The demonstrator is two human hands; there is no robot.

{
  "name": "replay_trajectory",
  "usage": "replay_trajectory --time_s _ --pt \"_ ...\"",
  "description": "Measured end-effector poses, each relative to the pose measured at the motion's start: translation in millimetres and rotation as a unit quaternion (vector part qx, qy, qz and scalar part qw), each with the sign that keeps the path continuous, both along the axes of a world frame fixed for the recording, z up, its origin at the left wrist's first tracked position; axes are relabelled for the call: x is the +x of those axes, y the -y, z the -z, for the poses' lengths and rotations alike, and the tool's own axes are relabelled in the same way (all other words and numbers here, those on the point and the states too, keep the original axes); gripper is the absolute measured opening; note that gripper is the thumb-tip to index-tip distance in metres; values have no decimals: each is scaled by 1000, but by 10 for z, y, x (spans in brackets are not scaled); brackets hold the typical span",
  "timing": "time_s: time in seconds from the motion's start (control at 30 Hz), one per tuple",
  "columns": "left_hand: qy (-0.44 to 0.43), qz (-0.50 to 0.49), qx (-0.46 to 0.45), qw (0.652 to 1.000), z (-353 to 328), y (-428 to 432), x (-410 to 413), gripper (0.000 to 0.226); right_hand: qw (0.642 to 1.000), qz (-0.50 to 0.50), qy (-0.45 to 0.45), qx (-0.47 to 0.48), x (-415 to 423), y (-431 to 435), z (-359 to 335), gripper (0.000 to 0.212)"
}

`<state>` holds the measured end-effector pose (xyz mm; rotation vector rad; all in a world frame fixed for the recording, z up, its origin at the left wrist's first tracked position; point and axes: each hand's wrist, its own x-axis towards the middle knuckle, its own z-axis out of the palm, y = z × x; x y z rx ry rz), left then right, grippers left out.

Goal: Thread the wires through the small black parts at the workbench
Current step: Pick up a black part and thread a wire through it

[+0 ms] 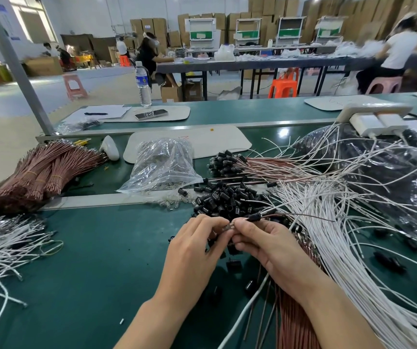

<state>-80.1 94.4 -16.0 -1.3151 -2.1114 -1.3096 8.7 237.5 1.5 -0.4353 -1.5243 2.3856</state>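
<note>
My left hand [197,244] and my right hand [265,241] meet over the green bench, fingertips together. Between them they pinch the metal-tipped ends of a brown and a white wire. A small black part [254,217] sits on those wires just beyond my right thumb, and the wires trail off to the right. Directly behind my hands lies a heap of loose black parts [223,197]. Finished wires with black parts [227,162] lie farther back. Loose white wires [340,235] spread at the right, and brown wires [293,318] run under my right forearm.
Bundled brown wires [43,172] lie at the left, more white wires [3,245] at the near left. A clear plastic bag [163,165] stands mid-bench, a large dark bag [391,172] at the right under a power strip [376,117]. A water bottle [143,84] stands behind. People work at far tables.
</note>
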Motion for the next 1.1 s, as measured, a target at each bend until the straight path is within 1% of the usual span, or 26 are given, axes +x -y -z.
replay_trajectory --time_s 0.2,0.5,0.73,0.9,1.03,1.1 --pt "-8 -15 5 1000 11 0 -2 15 1000 -12 17 -5 3 3 2 33" --pt "-11 -6 2 1000 -3 2 10 14 1000 -13 27 -8 22 -6 -5 37" --pt "-19 -20 0 1000 -8 -5 21 12 1000 -5 24 8 9 2 -17 38" --pt "-25 -19 -3 1000 -9 -5 21 15 1000 -3 25 19 1 7 -3 35" --pt "-20 -15 2 1000 2 -16 22 16 1000 -4 21 20 2 7 -1 36" --pt "-2 -6 4 1000 12 -20 22 16 1000 -3 19 19 1 5 5 37"
